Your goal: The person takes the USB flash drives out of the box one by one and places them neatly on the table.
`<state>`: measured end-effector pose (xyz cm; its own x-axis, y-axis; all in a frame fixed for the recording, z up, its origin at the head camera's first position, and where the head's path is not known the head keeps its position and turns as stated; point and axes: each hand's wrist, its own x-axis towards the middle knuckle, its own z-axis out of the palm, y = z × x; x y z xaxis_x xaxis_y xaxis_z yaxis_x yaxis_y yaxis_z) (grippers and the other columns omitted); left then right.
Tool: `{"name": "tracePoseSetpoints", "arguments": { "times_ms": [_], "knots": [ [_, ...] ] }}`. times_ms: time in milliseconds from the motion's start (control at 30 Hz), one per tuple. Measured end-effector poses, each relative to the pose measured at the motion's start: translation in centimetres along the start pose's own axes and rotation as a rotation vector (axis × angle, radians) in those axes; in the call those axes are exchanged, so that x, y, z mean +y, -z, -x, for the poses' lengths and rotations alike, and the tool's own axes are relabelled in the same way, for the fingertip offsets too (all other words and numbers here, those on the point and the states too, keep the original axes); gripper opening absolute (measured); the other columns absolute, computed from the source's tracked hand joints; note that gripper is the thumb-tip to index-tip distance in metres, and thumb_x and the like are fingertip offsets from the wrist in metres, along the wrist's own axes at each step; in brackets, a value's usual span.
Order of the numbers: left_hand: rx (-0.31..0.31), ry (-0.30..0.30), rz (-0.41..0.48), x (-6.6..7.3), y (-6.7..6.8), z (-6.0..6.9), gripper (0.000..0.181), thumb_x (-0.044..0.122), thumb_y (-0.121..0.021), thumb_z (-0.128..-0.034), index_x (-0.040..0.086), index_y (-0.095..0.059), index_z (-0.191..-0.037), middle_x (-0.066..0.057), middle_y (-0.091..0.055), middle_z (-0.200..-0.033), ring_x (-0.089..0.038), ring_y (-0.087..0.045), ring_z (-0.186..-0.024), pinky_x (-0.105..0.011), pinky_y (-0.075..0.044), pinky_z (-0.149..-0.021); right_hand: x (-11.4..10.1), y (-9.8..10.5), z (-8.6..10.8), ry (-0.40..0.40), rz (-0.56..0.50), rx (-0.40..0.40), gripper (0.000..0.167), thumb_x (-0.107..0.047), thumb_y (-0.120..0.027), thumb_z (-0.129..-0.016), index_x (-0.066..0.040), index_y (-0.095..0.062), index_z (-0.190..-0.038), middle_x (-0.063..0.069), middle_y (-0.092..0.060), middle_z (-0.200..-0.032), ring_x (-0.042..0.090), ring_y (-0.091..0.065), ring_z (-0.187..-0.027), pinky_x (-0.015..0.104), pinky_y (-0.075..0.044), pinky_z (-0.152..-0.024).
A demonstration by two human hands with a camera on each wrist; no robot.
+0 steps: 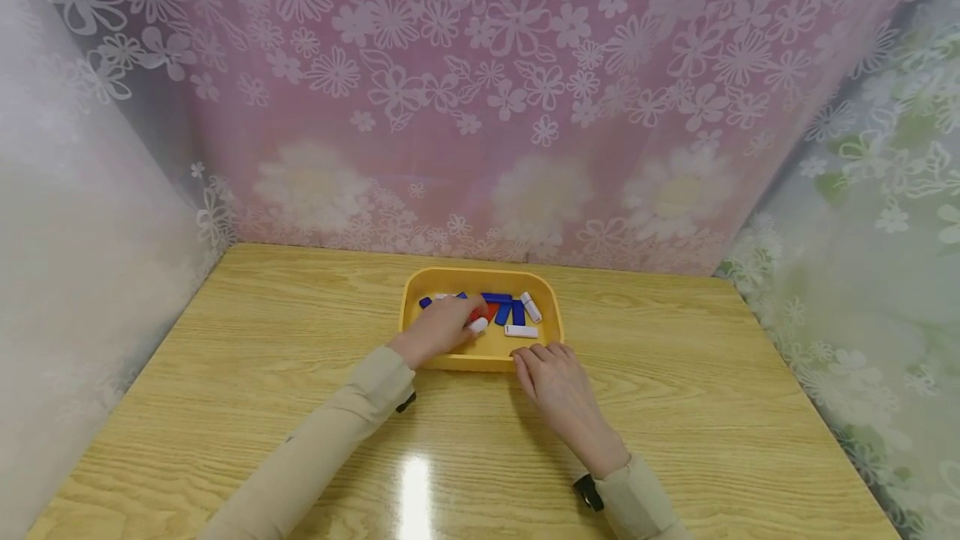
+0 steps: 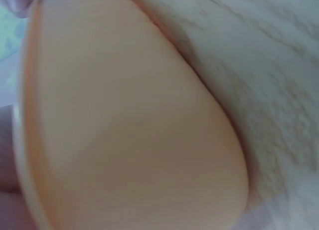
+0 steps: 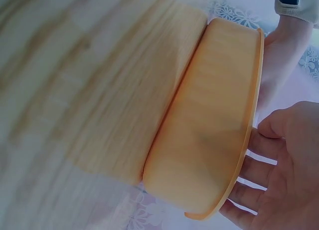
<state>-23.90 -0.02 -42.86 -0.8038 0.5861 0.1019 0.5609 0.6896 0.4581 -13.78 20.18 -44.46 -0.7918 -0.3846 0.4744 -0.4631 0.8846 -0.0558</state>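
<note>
A yellow plastic tray [image 1: 480,363] holds several small blue, white and red sticks that look like USB flash drives. My left hand [image 1: 442,323] reaches over the front rim into its left half, fingers bent down among the sticks. A white stick [image 1: 477,325] and a red piece [image 1: 491,312] lie at its fingertips; whether it pinches one is hidden. My right hand [image 1: 558,386] holds the tray's front rim near the right corner. In the right wrist view, its fingers [image 3: 256,171] hook over the rim. The left wrist view mostly shows the tray's outer wall [image 2: 139,110].
Blue sticks [image 1: 504,312] and white sticks [image 1: 521,331] lie in the tray's right half. The tray stands on a wood-grain table [image 1: 300,315] near its back edge. Flowered curtains [image 1: 487,107] hang behind and at both sides.
</note>
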Motion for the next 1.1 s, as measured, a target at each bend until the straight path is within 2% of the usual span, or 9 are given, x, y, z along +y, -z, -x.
{"name": "tracePoseSetpoints", "arguments": {
  "times_ms": [133, 267, 500, 600, 733, 900, 1100],
  "knots": [
    [0.050, -0.022, 0.066, 0.3, 0.6, 0.5, 0.022, 0.009, -0.074, -0.0927, 0.008, -0.067, -0.114, -0.007, -0.071, -0.095, -0.019, -0.065, -0.079, -0.035, -0.056, -0.075, 0.0, 0.0, 0.0, -0.006, -0.004, -0.004, 0.014, -0.017, -0.064, -0.100, -0.009, -0.074, -0.095, 0.002, -0.070, -0.083, 0.024, -0.062, -0.077, 0.047, -0.052, -0.088],
    [0.083, -0.019, 0.075, 0.4, 1.2, 1.1, 0.025, 0.010, -0.074, -0.0931, 0.011, -0.066, -0.117, -0.004, -0.072, -0.094, -0.017, -0.067, -0.080, -0.031, -0.056, -0.071, 0.0, -0.1, 0.0, -0.008, -0.009, -0.002, 0.014, -0.017, -0.063, -0.100, -0.009, -0.074, -0.095, 0.002, -0.070, -0.083, 0.024, -0.062, -0.077, 0.047, -0.052, -0.088],
    [0.145, -0.042, 0.110, 0.3, 2.2, 2.8, 0.027, 0.013, -0.074, -0.0931, 0.012, -0.064, -0.119, -0.002, -0.069, -0.087, -0.012, -0.059, -0.071, -0.026, -0.050, -0.063, 0.0, -0.2, 0.1, -0.006, -0.010, -0.001, 0.013, -0.016, -0.064, -0.100, -0.009, -0.074, -0.095, 0.002, -0.070, -0.082, 0.024, -0.062, -0.076, 0.049, -0.052, -0.091],
    [0.141, -0.031, 0.135, 0.2, 2.6, 3.5, 0.025, 0.014, -0.073, -0.0943, 0.011, -0.063, -0.117, 0.000, -0.066, -0.084, -0.011, -0.055, -0.068, -0.025, -0.047, -0.062, 0.1, -0.2, 0.0, 0.001, -0.012, 0.008, 0.013, -0.015, -0.063, -0.100, -0.009, -0.073, -0.094, 0.002, -0.070, -0.081, 0.024, -0.062, -0.075, 0.049, -0.052, -0.090],
    [0.137, 0.003, 0.158, -0.1, 2.9, 4.4, 0.024, 0.018, -0.072, -0.0956, 0.010, -0.063, -0.116, 0.001, -0.066, -0.083, -0.010, -0.057, -0.069, -0.025, -0.048, -0.062, 0.1, -0.2, 0.1, 0.004, -0.018, 0.010, 0.013, -0.015, -0.063, -0.100, -0.009, -0.073, -0.094, 0.002, -0.069, -0.081, 0.024, -0.061, -0.075, 0.049, -0.052, -0.089],
    [0.174, 0.042, 0.176, -0.6, 3.6, 5.6, 0.021, 0.020, -0.071, -0.0960, 0.011, -0.064, -0.113, 0.002, -0.067, -0.085, -0.010, -0.062, -0.072, -0.026, -0.050, -0.065, 0.1, -0.2, 0.1, 0.003, -0.021, 0.007, 0.013, -0.015, -0.064, -0.100, -0.009, -0.073, -0.094, 0.002, -0.069, -0.081, 0.024, -0.061, -0.075, 0.050, -0.052, -0.092],
    [0.216, 0.056, 0.175, -1.1, 4.5, 7.8, 0.019, 0.017, -0.074, -0.0937, 0.013, -0.063, -0.109, 0.001, -0.069, -0.087, -0.014, -0.067, -0.079, -0.032, -0.055, -0.071, 0.0, -0.1, 0.1, -0.001, -0.025, 0.008, 0.012, -0.014, -0.064, -0.100, -0.009, -0.073, -0.094, 0.002, -0.069, -0.081, 0.025, -0.061, -0.074, 0.051, -0.052, -0.092]
  ]
}}
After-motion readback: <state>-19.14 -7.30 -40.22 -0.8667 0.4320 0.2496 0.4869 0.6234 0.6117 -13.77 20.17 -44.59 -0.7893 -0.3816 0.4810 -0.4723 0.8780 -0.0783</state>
